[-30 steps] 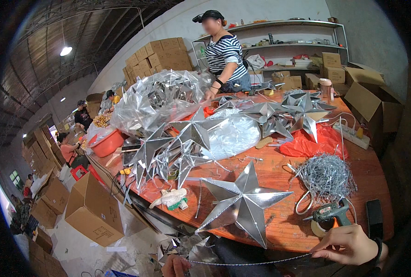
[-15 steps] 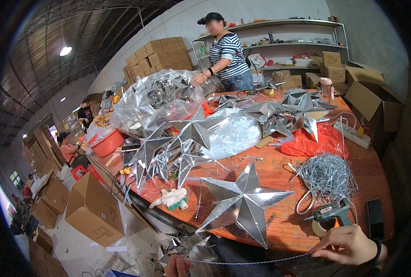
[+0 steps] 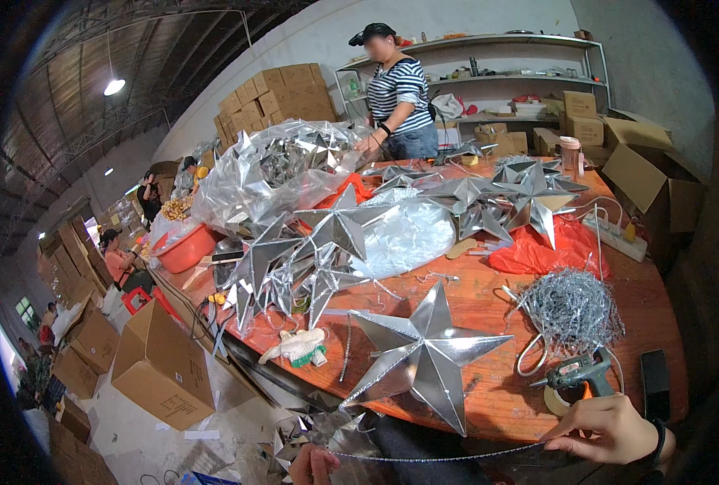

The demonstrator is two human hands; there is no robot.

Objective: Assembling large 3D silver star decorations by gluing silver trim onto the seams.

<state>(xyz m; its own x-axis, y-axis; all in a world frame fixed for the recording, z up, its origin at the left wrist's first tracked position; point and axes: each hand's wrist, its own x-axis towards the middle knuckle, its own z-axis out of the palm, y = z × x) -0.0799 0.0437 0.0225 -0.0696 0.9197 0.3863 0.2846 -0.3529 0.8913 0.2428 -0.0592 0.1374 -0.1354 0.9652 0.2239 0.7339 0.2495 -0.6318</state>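
Apart, left hand [image 3: 314, 464] and right hand [image 3: 604, 429] pinch a silvery strand [image 3: 432, 461].

Left hand [image 3: 313, 465] and right hand [image 3: 606, 428] both pinching, well apart

Left: at lower edge, left of center, partly cropped. Fingers curled in, tips closed against thumb; knuckles bent. Wrist cut off by frame.

Right: lower right, a bit higher in view than left. Back of hand up, fingers pointing leftward, index bent, its tip meeting thumb. Right wrist [image 3: 648, 439] at the right of the hand, roughly in line with it; forearm mostly cropped. Grip looks light, fingertips only.
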